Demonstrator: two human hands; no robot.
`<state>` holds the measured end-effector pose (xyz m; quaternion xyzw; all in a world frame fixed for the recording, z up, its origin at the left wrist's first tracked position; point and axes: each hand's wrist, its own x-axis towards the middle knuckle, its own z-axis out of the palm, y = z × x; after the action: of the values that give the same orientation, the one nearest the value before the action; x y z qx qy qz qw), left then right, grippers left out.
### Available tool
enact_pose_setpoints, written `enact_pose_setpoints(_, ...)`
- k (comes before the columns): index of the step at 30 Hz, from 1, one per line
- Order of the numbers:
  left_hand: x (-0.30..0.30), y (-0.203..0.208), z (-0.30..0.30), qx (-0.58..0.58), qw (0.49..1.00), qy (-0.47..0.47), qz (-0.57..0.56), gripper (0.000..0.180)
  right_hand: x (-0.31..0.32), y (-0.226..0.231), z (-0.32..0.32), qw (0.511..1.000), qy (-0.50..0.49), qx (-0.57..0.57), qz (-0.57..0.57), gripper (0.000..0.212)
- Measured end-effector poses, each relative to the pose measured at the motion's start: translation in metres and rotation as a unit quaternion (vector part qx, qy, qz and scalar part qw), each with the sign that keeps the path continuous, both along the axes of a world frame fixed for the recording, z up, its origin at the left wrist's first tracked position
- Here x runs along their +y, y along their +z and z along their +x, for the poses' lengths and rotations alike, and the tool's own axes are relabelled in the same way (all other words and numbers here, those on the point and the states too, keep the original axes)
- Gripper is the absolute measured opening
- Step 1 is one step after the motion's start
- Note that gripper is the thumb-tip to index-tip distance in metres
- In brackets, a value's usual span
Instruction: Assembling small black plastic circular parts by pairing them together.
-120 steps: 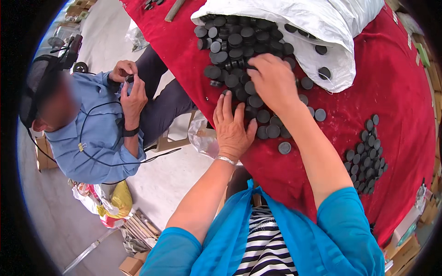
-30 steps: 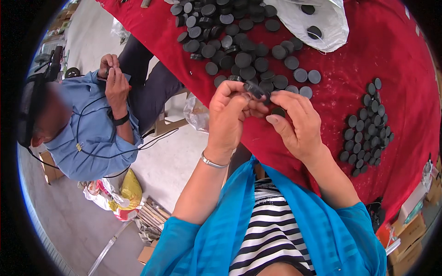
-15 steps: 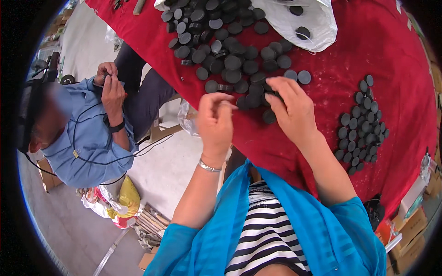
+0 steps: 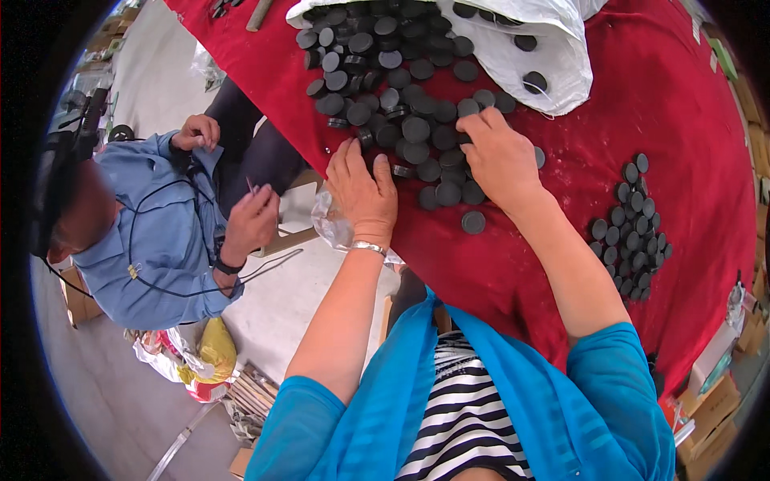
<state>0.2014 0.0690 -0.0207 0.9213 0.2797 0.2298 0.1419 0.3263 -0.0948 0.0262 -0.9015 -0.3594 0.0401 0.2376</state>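
A large heap of round black disc-shaped caps [image 4: 415,128] lies loose on the red cloth [image 4: 626,88]. My left hand [image 4: 361,188] rests at the heap's near left edge, fingers stretched forward against the outer caps. At the right side of the heap, my right hand [image 4: 504,160] reaches over the caps with thumb and fingers apart; some fingertips are hidden among them. Neither hand shows a cap lifted. One single cap [image 4: 473,222] lies apart, nearer to me, between my forearms.
A white woven sack [image 4: 553,48] lies open behind the heap, several caps on it. Another group of black caps [image 4: 638,232] is spread at the right. Left of the table sits a co-worker in a blue shirt [image 4: 152,232]. Cardboard boxes [image 4: 710,409] stand at the lower right.
My left hand has gone from raised, bent fingers to lying against the heap's left edge. My right hand has moved farther onto the heap. The co-worker's hands have come apart.
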Motion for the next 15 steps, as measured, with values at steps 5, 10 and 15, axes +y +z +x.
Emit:
enact_pose_setpoints(5, 0.002, 0.002, 0.0, 0.023, 1.0, 0.008, -0.007, 0.044, -0.007, 0.011, -0.006, 0.955, -0.014, 0.155, 0.253, 0.024)
enact_pose_setpoints(10, 0.003, 0.0, 0.002, 0.015, 1.0, 0.001, -0.013, 0.043, -0.01, 0.024, -0.018, 0.943, -0.007, 0.132, 0.305, 0.022)
enact_pose_setpoints(15, 0.002, -0.002, 0.003, 0.005, 1.0, -0.006, -0.017, 0.043, -0.039, 0.03, -0.014, 0.947, -0.033, 0.161, 0.277, 0.022)
